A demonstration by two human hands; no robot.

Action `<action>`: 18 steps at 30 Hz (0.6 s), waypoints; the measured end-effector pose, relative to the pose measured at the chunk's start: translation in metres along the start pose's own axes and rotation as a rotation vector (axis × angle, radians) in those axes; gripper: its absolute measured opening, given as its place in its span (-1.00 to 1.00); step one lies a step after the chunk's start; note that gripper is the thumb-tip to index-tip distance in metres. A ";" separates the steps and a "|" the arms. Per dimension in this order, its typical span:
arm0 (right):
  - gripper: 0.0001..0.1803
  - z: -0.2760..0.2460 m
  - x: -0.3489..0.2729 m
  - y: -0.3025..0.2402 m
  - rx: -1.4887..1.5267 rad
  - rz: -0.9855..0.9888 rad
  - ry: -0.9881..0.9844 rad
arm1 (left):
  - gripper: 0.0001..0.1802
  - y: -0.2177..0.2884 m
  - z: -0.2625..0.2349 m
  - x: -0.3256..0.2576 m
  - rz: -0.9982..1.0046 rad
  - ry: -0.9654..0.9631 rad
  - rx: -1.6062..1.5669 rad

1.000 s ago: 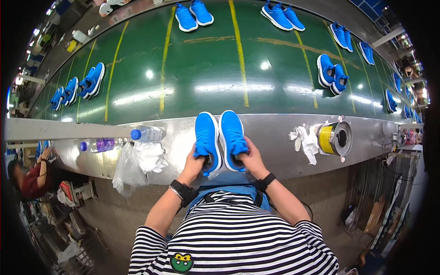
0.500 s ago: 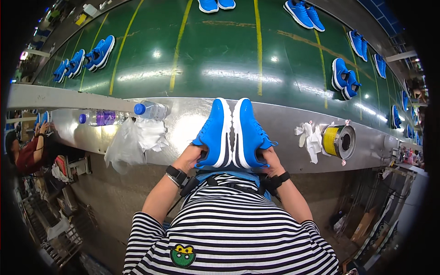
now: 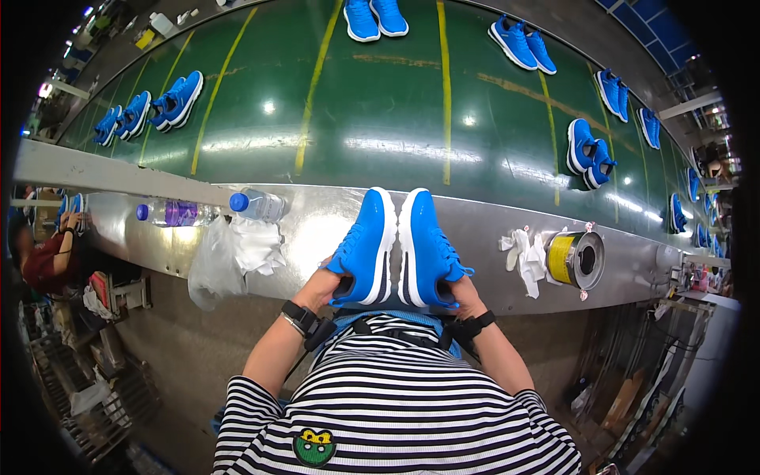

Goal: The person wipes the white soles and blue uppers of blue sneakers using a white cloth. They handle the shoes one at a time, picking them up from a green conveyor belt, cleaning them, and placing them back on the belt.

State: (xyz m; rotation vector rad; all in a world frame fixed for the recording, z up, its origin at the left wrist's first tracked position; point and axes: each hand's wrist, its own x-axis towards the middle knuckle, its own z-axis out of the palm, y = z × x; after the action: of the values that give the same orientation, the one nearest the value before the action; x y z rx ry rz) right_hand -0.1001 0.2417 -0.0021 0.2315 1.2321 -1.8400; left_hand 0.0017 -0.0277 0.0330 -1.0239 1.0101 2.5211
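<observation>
A bright blue sneaker (image 3: 364,249) with a white sole is gripped at its heel opening by my left hand (image 3: 320,286). My right hand (image 3: 465,293) grips a matching blue sneaker (image 3: 428,249) the same way. Both shoes are held side by side in front of my waist, toes pointing away and soles turned toward each other, a narrow gap between them. The fingers of both hands are partly hidden inside and behind the shoes. Beyond the toes lies the metal ledge (image 3: 491,210) along the green conveyor belt (image 3: 388,95).
More blue sneakers (image 3: 590,154) stand in pairs on the belt. On the ledge, bottles (image 3: 260,206), a plastic bag (image 3: 215,265) and white paper lie left; crumpled paper (image 3: 526,257) and a yellow-labelled tin (image 3: 574,260) lie right. A white rail (image 3: 119,170) crosses left. Another person (image 3: 49,257) works far left.
The whole view has tilted a little, so the scene sits lower. The heels of the two held sneakers are slightly farther apart. Both hands keep their hold.
</observation>
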 end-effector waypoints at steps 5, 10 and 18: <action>-0.51 0.010 -0.005 -0.016 -0.205 -0.159 -0.006 | -0.54 0.004 -0.006 -0.003 0.163 -0.040 0.261; -0.39 0.032 -0.019 -0.046 -0.327 -0.343 -0.072 | -0.44 0.016 -0.009 -0.009 0.416 -0.090 0.605; -0.32 0.030 -0.021 -0.048 -0.808 -0.582 0.085 | -0.30 0.032 -0.002 -0.019 0.810 0.064 1.097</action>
State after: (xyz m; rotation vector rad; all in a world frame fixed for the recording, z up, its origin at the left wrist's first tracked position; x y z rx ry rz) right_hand -0.1145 0.2342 0.0559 -0.5529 2.1480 -1.6181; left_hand 0.0020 -0.0519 0.0620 -0.3522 2.7501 1.7292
